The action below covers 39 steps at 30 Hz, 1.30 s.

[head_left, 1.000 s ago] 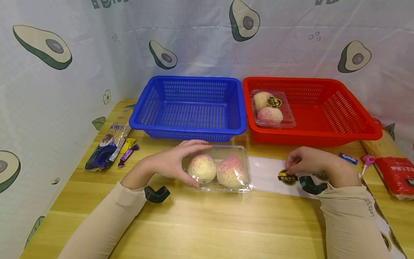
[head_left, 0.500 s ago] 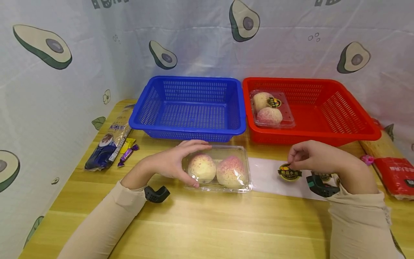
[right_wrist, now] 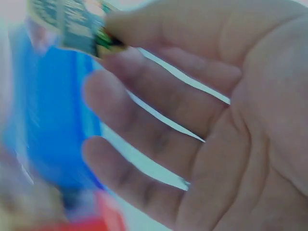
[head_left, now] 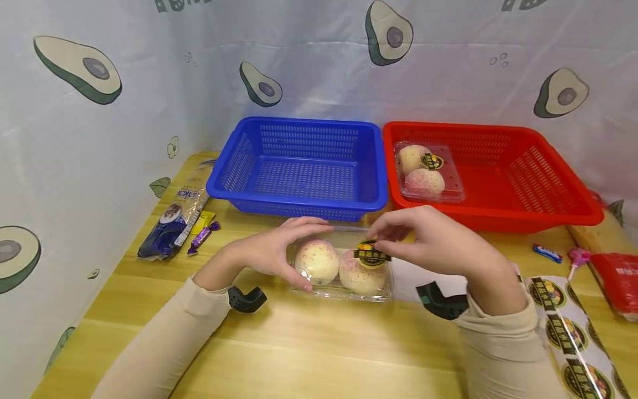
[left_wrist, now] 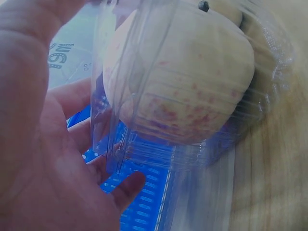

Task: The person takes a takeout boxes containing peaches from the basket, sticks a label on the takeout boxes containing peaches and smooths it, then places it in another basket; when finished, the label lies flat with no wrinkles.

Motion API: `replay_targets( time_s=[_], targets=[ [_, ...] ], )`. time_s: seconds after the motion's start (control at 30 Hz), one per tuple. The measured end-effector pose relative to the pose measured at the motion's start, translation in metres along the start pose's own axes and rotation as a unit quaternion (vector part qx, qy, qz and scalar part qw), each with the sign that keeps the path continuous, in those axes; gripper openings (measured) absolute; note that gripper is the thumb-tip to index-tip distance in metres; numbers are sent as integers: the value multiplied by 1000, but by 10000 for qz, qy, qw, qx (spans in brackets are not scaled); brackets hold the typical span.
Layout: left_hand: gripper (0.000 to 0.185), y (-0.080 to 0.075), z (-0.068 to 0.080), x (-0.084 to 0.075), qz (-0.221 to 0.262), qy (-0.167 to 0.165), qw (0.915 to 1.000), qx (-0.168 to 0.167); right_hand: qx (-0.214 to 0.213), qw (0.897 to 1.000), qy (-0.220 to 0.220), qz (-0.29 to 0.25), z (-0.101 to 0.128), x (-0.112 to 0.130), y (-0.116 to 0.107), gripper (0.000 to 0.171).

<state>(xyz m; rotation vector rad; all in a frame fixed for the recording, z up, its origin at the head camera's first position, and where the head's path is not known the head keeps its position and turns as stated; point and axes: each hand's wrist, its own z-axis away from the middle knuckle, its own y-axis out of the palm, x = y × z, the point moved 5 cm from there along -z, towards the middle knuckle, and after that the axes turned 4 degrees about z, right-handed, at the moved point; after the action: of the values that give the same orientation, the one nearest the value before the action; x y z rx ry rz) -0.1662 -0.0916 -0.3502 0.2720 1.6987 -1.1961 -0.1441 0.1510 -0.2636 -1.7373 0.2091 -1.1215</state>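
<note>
A clear plastic box [head_left: 344,269] with two pink-speckled peaches lies on the wooden table in front of the blue basket. My left hand [head_left: 279,252] grips the box's left end, thumb at the near side, fingers over the far edge. The left wrist view shows the box [left_wrist: 192,96] close up with a peach inside. My right hand [head_left: 423,238] pinches a round black-and-yellow sticker [head_left: 371,254] just above the box's right peach. The same sticker [right_wrist: 79,26] shows at the fingertips in the blurred right wrist view.
A blue basket [head_left: 299,166] and a red basket [head_left: 498,172] stand at the back; the red one holds another peach box [head_left: 428,172]. A sticker sheet [head_left: 568,327] lies at the right. A snack packet [head_left: 174,216], candies [head_left: 201,235] and a red pack [head_left: 618,280] lie at the sides.
My right hand has lifted the sticker off the sheet and carried it left, over the peach box. The left hand has kept its hold on the box.
</note>
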Motion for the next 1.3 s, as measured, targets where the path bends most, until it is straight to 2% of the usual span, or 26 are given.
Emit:
replay_targets(
  time_s=[0.17, 0.27, 0.4, 0.7, 0.87, 0.93, 1.1, 1.3],
  targets=[
    [105, 0, 1, 1, -60, 49, 10000, 1, 49, 9999, -146, -53, -28, 1, 31, 14],
    [105, 0, 1, 1, -109, 126, 9999, -28, -206, 9997, -72, 70, -34, -4, 38, 11],
    [104, -1, 1, 1, -138, 126, 9998, -32, -506, 9986, 5, 169, -36, -7, 41, 8],
    [104, 0, 0, 3, -155, 77, 9998, -24, -318, 9991, -17, 264, -38, -7, 46, 11],
    [103, 0, 0, 2, -70, 36, 10000, -23, -452, 9969, -2, 640, -37, -4, 44, 19],
    [103, 0, 1, 2, -50, 19, 10000, -18, -473, 9964, -31, 700, -36, -2, 45, 17],
    [104, 0, 1, 2, -86, 25, 10000, -17, -184, 9979, -222, 579, -37, 1, 51, 7],
    [104, 1, 0, 2, -101, 12, 9999, -3, 2, 9987, -62, 499, -36, -4, 51, 22]
  ],
)
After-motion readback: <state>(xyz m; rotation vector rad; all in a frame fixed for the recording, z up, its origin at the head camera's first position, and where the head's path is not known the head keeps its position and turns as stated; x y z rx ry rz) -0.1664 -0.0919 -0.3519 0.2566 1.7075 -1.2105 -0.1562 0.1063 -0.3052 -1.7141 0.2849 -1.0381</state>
